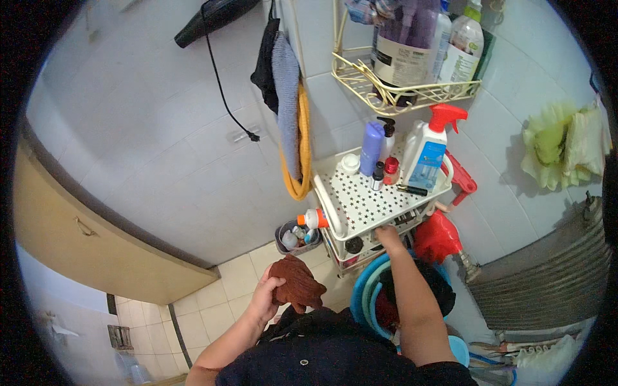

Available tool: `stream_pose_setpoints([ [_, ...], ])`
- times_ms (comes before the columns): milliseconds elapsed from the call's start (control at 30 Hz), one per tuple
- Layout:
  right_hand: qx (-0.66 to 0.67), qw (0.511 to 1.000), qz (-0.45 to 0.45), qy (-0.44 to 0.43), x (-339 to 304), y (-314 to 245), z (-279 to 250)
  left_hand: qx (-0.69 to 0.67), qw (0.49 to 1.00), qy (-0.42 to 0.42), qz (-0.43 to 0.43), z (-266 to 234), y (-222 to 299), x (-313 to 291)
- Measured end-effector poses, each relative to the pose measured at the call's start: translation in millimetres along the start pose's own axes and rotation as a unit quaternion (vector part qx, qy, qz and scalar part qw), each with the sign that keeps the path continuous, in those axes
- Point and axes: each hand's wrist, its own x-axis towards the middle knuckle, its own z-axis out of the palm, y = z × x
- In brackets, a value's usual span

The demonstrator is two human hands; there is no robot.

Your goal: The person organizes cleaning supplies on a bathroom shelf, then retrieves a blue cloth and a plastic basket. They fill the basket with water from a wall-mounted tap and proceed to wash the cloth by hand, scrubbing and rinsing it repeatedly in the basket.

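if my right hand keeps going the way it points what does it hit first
Likely the white cart: the right hand already reaches under its starred top shelf toward items on the lower tier, though depth there is unclear.

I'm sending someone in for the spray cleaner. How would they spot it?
Find the white star-punched trolley against the tiled wall, under the wire shelf. On its top tray's right stands the spray bottle: white with a blue label, the only one with a red trigger head.
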Motion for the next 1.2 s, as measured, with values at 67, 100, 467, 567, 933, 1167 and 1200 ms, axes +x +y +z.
stream_pose_setpoints([
  [67,0.236,0.968,0.080,-0.017,-64,-53,-21,-0.018,0.999,-0.016,-0.026,-4,-2,-2],
  [100,0.251,0.960,0.118,-0.040,-70,-50,-31,-0.001,0.999,-0.041,-0.028,-2,-7,2],
  [467,0.338,0.934,-0.018,-0.115,-263,11,-80,0.366,0.867,-0.336,-0.039,96,-67,60],
  [567,0.313,0.937,-0.084,-0.127,-284,31,-68,0.336,0.868,-0.366,-0.001,129,-94,71],
  [933,0.200,0.966,-0.147,0.072,-348,41,-77,0.416,0.734,-0.535,-0.043,177,-96,52],
  [1167,0.270,0.943,-0.134,0.141,-421,-26,-82,0.593,0.382,-0.702,0.093,185,-96,50],
  [1200,0.264,0.943,-0.124,0.158,-428,-23,-75,0.580,0.373,-0.718,0.095,183,-100,48],
])
